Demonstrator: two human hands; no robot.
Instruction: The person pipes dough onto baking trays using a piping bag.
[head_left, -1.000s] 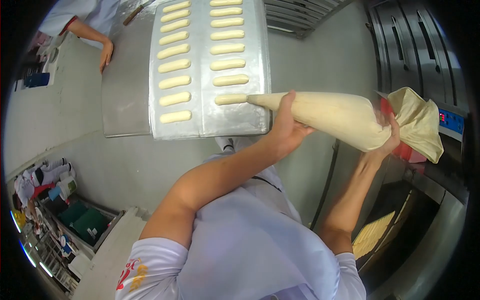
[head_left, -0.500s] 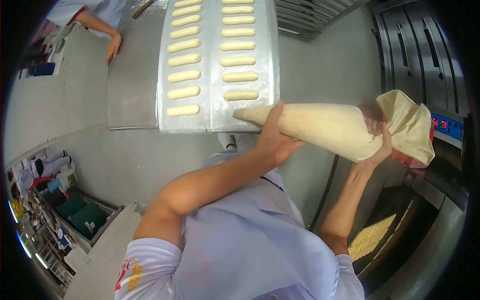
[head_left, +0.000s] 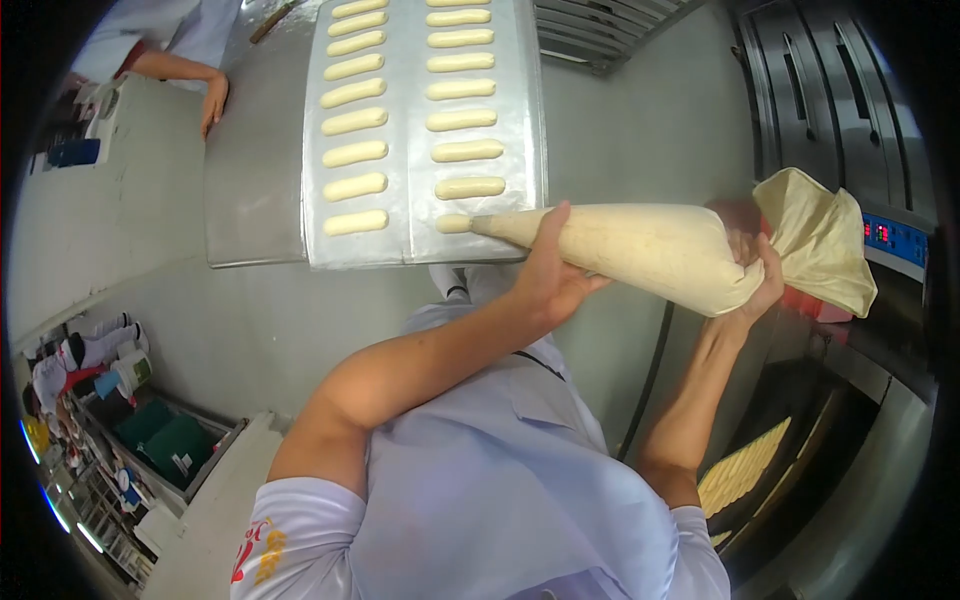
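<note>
A full, cream-coloured piping bag [head_left: 650,250] lies slantwise across both my hands. My left hand [head_left: 552,275] holds it near the narrow end, thumb over the top and fingers underneath. At the wide end, my right hand [head_left: 757,285] grips the gathered neck, and loose cloth flares out beyond it. The metal nozzle [head_left: 481,225] touches a short strip of pale batter [head_left: 453,224] on the baking tray [head_left: 408,200]. Two columns of piped batter fingers [head_left: 354,187] cover the tray, the new strip being lowest in the right column.
The tray rests on a metal table [head_left: 255,200]. Another person's hand [head_left: 214,103] touches its left edge. A metal rack [head_left: 610,35] stands behind, and an oven with a blue control panel [head_left: 893,240] is on the right. A tray of baked-looking strips [head_left: 745,470] shows at lower right.
A short strip of batter has appeared at the nozzle, where the tray was bare. The view has shifted slightly, so tray and table sit further left. Both hands keep their hold on the bag.
</note>
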